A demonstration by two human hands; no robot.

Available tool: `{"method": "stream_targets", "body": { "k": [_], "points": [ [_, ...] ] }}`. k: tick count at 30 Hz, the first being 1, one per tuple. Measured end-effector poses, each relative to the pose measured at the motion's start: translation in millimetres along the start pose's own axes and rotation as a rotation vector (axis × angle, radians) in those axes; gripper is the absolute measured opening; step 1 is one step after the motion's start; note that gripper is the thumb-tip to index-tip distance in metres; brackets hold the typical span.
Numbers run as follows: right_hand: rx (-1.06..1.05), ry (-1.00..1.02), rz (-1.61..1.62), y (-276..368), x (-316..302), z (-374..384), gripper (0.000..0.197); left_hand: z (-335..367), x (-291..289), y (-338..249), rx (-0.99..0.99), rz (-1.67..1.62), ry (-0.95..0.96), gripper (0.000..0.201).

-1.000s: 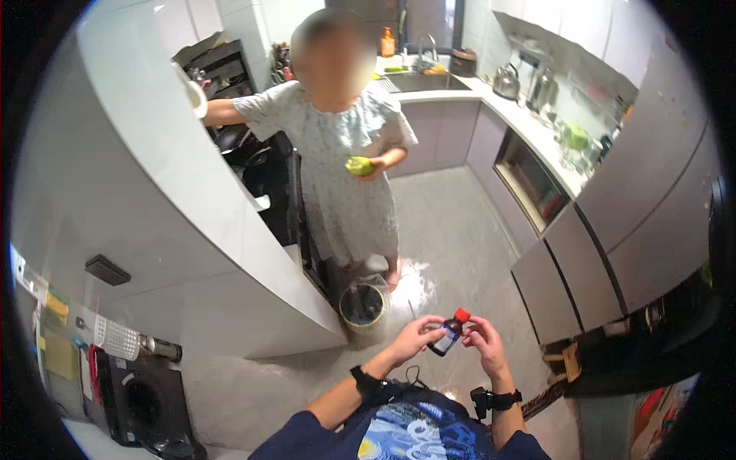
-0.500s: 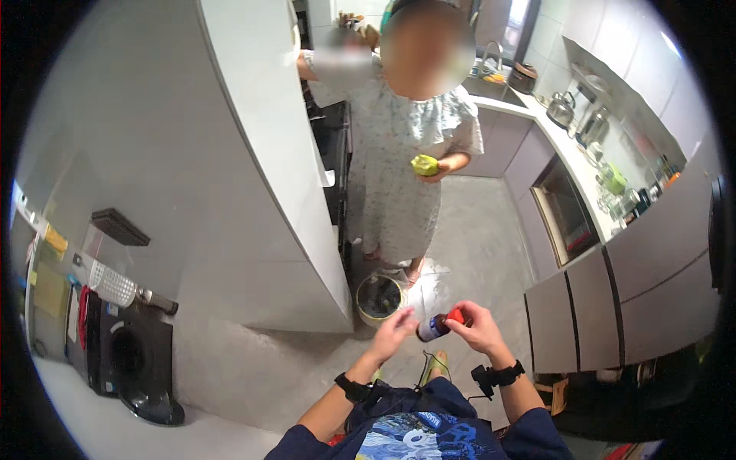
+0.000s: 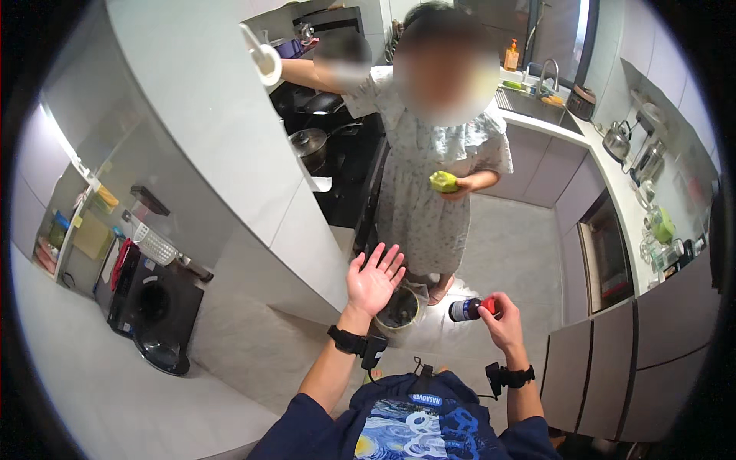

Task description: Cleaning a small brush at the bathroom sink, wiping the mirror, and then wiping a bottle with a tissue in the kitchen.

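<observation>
Between the fingers of my right hand (image 3: 504, 322) is the red cap of a small dark bottle (image 3: 465, 310) with a pale label; the bottle lies sideways, its base pointing left. My left hand (image 3: 372, 284) is raised, palm up with fingers spread, and holds nothing. Just beyond the left hand stands a lined waste bin (image 3: 399, 307) on the floor. Facing me, a person in a pale patterned dress (image 3: 418, 184) holds a peeled-looking green fruit or vegetable (image 3: 444, 182) in one hand; the person's other arm reaches to the wall edge.
A wall panel (image 3: 222, 123) juts out on the left, with a black stove and a pan (image 3: 310, 146) behind it. At the right runs a counter with a kettle (image 3: 617, 140), a sink (image 3: 537, 107) and glassware. A black washing machine (image 3: 153, 310) stands far left.
My left hand has moved up and left and opened wide, palm showing. My right hand has carried the bottle to the right. The view has shifted, revealing more of the stove.
</observation>
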State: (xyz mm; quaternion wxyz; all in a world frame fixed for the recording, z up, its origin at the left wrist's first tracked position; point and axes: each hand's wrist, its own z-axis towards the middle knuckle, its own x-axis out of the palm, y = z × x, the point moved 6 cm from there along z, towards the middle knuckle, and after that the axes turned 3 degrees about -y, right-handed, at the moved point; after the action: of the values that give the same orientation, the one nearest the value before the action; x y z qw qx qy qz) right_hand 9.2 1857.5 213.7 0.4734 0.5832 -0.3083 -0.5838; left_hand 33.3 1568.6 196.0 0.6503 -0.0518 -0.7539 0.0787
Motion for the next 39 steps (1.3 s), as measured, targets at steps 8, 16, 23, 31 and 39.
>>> {"method": "stream_targets", "body": {
  "k": [8, 16, 23, 31, 39],
  "points": [
    [-0.013, 0.058, -0.008, -9.7, -20.0, 27.0, 0.025, 9.1, 0.3, 16.8, 0.015, -0.026, -0.057, 0.043],
    [-0.044, 0.074, 0.005, -11.0, -19.5, 42.5, 0.026, 5.5, 9.8, 12.9, 0.041, -0.003, -0.067, 0.047],
    [-0.017, 0.086, 0.045, -18.5, -6.6, 43.5, 0.025, -4.0, 17.9, -6.9, 0.098, 0.027, -0.095, 0.048],
    [0.0, 0.09, -0.027, -9.6, 4.3, 30.0, 0.024, -0.7, 16.5, -20.3, 0.08, 0.062, -0.119, 0.05],
    [0.126, 0.107, -0.064, -5.8, 20.2, 15.6, 0.023, 20.8, 69.6, -41.3, -0.006, -0.08, -0.04, 0.058]
  ]
}}
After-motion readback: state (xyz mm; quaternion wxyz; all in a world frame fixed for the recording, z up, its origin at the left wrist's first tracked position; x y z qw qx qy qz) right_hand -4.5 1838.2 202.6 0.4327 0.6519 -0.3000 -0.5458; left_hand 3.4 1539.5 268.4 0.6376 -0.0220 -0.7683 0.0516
